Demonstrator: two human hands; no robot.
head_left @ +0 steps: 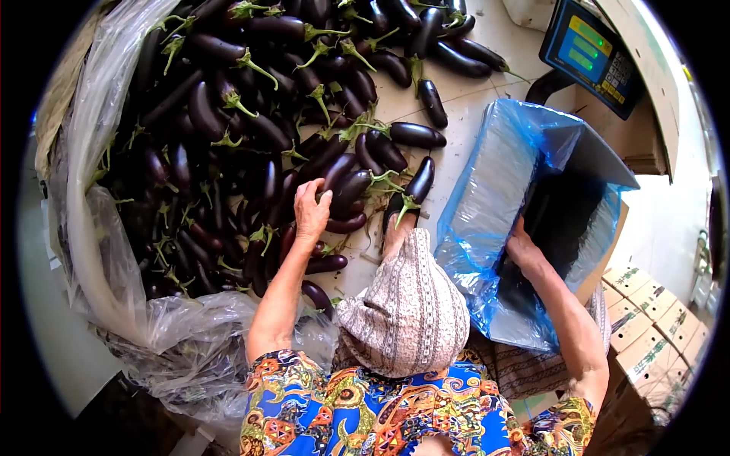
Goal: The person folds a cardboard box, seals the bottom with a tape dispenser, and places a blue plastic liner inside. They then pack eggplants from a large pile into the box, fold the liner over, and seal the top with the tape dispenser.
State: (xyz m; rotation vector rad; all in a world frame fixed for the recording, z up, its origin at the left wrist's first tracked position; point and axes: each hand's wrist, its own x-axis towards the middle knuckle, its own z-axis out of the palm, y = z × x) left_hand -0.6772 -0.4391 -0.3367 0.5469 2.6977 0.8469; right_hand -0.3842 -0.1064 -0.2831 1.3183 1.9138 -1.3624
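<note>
My left hand is at the right side of a large heap of dark purple eggplants. Its thumb and bent fingers close about the blunt end of an eggplant; another eggplant with a green stem lies against the thumb. My right hand reaches into a box lined with blue plastic film. The fingers of that hand are hidden in the shadow at the inner wall. Dark shapes fill the box's lower part, too dim to make out.
A digital scale display stands at the upper right behind the box. Clear plastic sheeting borders the heap on the left. Several printed cartons are at the lower right. My foot is beside a single eggplant.
</note>
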